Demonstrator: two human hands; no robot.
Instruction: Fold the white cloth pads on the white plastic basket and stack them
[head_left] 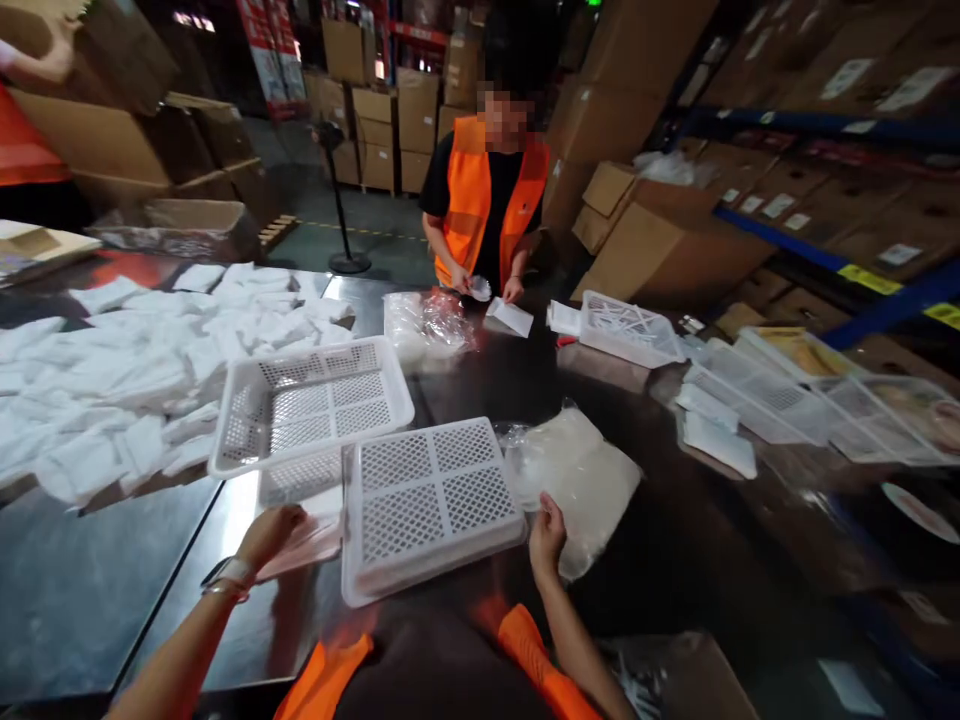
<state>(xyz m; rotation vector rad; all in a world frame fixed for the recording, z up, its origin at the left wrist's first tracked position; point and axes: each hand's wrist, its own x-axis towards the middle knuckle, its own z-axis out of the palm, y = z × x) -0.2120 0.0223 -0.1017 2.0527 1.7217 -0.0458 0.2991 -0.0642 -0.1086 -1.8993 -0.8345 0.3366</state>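
Note:
My left hand (271, 534), wearing a watch, has its fingers curled in just above pale pink and white flat packets (319, 540). What it grips, if anything, is hidden. My right hand (548, 536) is closed too, its fingers bent together between a basket and a clear plastic bag (581, 480) of whitish contents. I cannot make out what sits in these fingers. Between both hands a white lattice basket (442, 480) lies upside down on the table. Behind it on the left, another white basket (315, 405) stands upright and tilted, resting partly over a further basket (300, 478).
White folded packets (150, 360) cover the table's left side. Across the table (450, 390), a person in an orange vest (471, 180) handles a white packet (511, 317). Another plastic bag (424, 325) lies there. Baskets (630, 325) line the right; shelves (795, 255) stand beyond.

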